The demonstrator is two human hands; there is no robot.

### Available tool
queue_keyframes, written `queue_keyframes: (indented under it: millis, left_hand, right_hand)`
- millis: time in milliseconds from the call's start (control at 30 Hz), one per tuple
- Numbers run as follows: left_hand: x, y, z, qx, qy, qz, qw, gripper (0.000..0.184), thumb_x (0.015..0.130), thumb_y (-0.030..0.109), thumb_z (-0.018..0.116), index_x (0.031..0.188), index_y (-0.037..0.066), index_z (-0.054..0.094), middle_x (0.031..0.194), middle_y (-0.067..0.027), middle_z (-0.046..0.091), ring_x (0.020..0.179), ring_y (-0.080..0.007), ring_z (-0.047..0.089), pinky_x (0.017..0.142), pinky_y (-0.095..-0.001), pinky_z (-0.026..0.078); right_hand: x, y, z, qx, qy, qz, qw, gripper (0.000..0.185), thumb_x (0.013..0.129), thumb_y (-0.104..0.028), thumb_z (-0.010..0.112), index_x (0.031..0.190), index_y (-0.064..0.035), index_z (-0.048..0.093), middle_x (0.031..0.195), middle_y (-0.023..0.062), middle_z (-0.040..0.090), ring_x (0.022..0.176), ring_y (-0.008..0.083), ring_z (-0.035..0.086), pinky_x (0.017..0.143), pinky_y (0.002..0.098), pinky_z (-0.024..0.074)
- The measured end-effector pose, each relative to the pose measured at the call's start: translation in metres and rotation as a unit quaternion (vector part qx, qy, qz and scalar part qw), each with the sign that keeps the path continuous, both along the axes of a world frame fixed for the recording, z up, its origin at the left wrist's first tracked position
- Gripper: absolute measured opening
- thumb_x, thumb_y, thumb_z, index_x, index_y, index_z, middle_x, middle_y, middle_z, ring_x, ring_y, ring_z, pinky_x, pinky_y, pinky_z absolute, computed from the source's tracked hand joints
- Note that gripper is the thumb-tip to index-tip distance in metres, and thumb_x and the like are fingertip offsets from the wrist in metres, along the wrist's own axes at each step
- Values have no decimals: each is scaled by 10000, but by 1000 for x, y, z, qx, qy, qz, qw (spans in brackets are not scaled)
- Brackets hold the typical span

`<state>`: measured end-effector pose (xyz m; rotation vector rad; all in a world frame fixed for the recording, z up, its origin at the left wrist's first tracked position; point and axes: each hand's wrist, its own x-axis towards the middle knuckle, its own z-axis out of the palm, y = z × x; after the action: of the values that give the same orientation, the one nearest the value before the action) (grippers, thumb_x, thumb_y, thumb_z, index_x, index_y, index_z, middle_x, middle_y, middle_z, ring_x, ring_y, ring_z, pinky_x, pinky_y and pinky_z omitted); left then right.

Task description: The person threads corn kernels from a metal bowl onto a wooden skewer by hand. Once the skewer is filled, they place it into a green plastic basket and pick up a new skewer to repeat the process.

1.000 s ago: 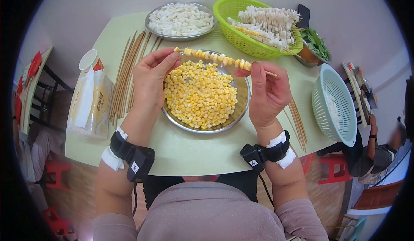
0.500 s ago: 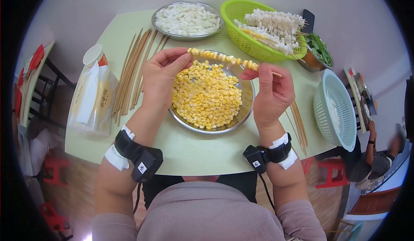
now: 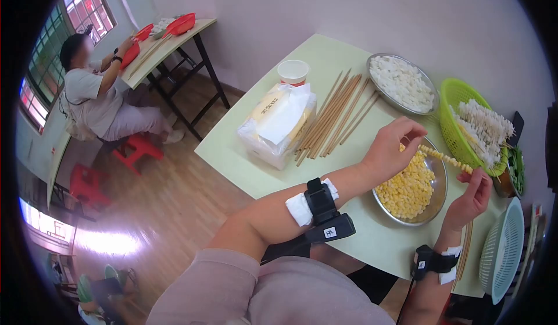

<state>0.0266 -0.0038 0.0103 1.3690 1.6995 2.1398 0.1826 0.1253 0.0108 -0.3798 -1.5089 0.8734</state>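
Observation:
A skewer threaded with yellow corn kernels [image 3: 446, 159] stretches between my hands above a steel bowl [image 3: 441, 200]. My left hand [image 3: 395, 150] is closed in a pinch at the skewer's upper left end. At the lower right end, my right hand [image 3: 472, 198] grips the skewer between thumb and fingers. Loose corn kernels [image 3: 410, 191] fill much of the bowl beneath.
Bare wooden skewers [image 3: 334, 115] lie left of the bowl, beside a tissue pack [image 3: 276, 127] and paper cup [image 3: 293, 72]. A plate of white strips [image 3: 401, 84], a green basket [image 3: 450, 107] and a pale blue basket [image 3: 501, 249] stand around. A person [image 3: 102, 92] sits at another table.
My view has swung left, so the table and bowl appear farther right and the seated person shows fully. Both hands still hold the corn skewer over the bowl.

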Motion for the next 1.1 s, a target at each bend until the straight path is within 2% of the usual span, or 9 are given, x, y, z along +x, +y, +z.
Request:
queue_keyframes:
  millis: [267, 433, 833, 867, 900, 933, 967, 1033, 1100]
  left_hand:
    - [82, -35, 72, 188, 347, -143, 908, 208, 739, 20, 543, 945, 42, 562, 859, -101, 549, 776, -255, 559, 653, -351, 472]
    - [135, -70, 113, 104, 484, -335, 801, 298, 729, 134, 468, 953, -46, 545, 914, -136, 550, 888, -283, 540, 832, -386, 408]
    - [186, -79, 84, 120, 576, -41, 808, 578, 831, 247, 399, 1345, 47, 228, 1086, -171, 478, 1181, -262, 317, 827, -392, 386]
    - [180, -90, 80, 132, 571, -45, 809, 578, 831, 247, 399, 1345, 47, 228, 1086, -171, 478, 1181, -262, 317, 827, -392, 386]
    - [167, -106, 72, -86, 340, -277, 895, 387, 807, 203, 460, 1168, 78, 400, 999, -121, 519, 1053, -229, 442, 800, -352, 421]
    - [158, -109, 71, -296, 60, -464, 833, 221, 782, 160, 521, 991, 109, 573, 911, -71, 560, 925, -196, 568, 773, -313, 456]
    - [157, -104, 68, -289, 65, -466, 833, 221, 782, 160, 521, 991, 109, 573, 911, -71, 560, 925, -196, 568, 773, -313, 456]
    - [146, -82, 76, 56, 530, -260, 805, 250, 763, 132, 543, 1009, 130, 587, 979, -60, 579, 984, -186, 558, 832, -313, 439]
    - [128, -69, 76, -1, 507, -233, 830, 277, 743, 92, 552, 1016, 113, 591, 1012, -61, 583, 972, -194, 565, 824, -315, 446]
  right_hand:
    - [-2, 7, -4, -60, 1, 15, 998, 123, 869, -134, 554, 855, -12, 562, 699, 48, 587, 587, 83, 542, 575, 201, 427]
    - [-1, 5, -4, -27, 0, 43, 999, 101, 868, -111, 553, 873, -10, 559, 716, 32, 580, 579, 75, 542, 544, 201, 453]
    - [-3, 8, -5, -38, 13, 64, 997, 64, 845, -86, 580, 835, -25, 562, 682, 13, 584, 573, 54, 551, 527, 184, 440]
    - [-3, 9, -6, -41, 14, 68, 997, 66, 845, -86, 581, 832, -23, 564, 677, 15, 586, 566, 56, 553, 527, 183, 439]
    - [-3, 11, -5, -43, 18, 73, 996, 69, 844, -86, 581, 830, -21, 565, 672, 17, 587, 559, 58, 554, 526, 182, 439]
    - [-4, 11, -3, -34, 17, 67, 997, 69, 844, -86, 581, 830, -21, 565, 672, 17, 587, 559, 58, 554, 526, 182, 439]
    - [-5, 9, -2, -36, 10, 63, 997, 75, 841, -84, 584, 818, -15, 566, 660, 20, 585, 552, 60, 554, 522, 183, 436]
    - [2, 12, 0, -40, 0, 49, 998, 82, 839, -82, 587, 807, -9, 566, 649, 23, 584, 544, 63, 555, 518, 183, 434]
    - [1, 13, 0, 24, -5, 17, 1000, 93, 834, -77, 590, 788, 0, 567, 627, 30, 580, 531, 68, 555, 507, 185, 428]
